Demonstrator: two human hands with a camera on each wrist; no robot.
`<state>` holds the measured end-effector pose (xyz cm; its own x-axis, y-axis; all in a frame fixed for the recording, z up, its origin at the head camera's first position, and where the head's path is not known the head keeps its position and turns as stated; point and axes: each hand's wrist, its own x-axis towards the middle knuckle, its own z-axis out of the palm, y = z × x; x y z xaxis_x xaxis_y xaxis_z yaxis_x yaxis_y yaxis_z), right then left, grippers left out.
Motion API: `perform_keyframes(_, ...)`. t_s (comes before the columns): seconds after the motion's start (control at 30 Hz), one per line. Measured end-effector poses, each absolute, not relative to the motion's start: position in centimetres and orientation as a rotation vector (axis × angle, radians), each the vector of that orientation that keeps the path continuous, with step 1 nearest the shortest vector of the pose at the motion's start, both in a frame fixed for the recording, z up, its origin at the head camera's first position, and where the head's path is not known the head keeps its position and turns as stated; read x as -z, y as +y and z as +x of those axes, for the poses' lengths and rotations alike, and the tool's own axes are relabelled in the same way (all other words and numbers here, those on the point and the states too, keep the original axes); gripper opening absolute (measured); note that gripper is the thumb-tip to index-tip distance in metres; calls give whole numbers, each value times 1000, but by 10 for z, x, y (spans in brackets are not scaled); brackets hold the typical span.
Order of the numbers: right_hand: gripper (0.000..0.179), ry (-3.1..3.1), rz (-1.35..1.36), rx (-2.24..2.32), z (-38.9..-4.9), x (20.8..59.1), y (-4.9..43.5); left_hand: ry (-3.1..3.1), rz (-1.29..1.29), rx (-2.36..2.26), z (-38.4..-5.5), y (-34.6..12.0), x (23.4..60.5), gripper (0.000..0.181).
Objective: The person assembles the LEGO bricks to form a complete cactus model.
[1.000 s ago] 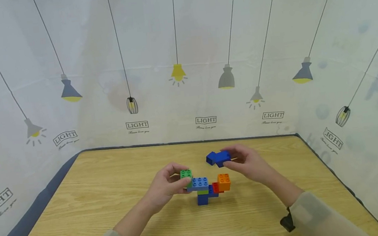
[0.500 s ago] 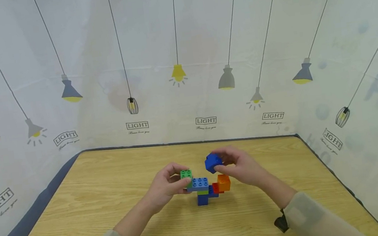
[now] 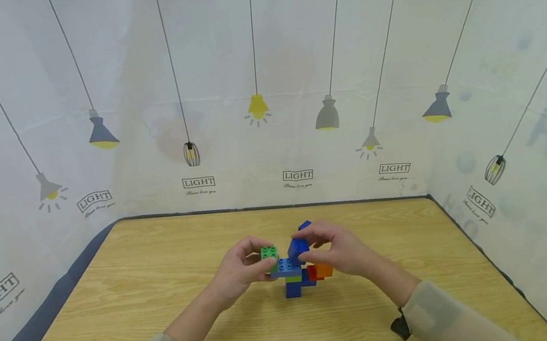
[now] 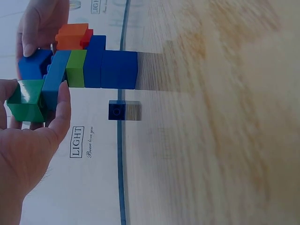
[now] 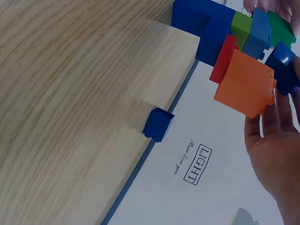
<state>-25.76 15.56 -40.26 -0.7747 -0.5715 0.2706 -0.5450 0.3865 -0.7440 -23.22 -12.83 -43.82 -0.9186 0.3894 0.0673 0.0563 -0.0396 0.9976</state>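
Currently both hands are busy at one toy-block build, which stands on the wooden table [image 3: 163,267], around the middle of the scene. The left hand [image 3: 236,267] pinches the green block [image 3: 269,253] at the build's left end, its thumb on the near side. That block sits on the left part of a light blue block [image 4: 57,75], whose studs face up. The right hand [image 3: 345,249] grips a dark blue block [image 3: 298,251] between thumb and fingers, tilted, at the right end of the light blue block; I cannot tell whether the two are joined.

Beneath the light blue block comes a lime green block [image 4: 76,69], then a wide blue block [image 4: 93,68] that reaches out to the right, then a blue base block [image 4: 119,70] touching the table. Over on the right side, a red block [image 5: 224,58] rests on the wide blue block and bears an orange block [image 5: 246,84], just below the right hand.

Farther off, a small blue block [image 5: 158,124] lies apart on the table, mostly hidden behind the right hand in the head view. Beyond the far edge hangs a pale sheet [image 3: 133,96] printed with lamps and the word LIGHT
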Motion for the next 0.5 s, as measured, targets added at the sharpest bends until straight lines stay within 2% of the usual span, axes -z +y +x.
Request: perform_keyframes(0.5, 32, 2588, -961, 1292, -255, 406, 146, 1993, 475, -2046, -234, -129, 439, 34)
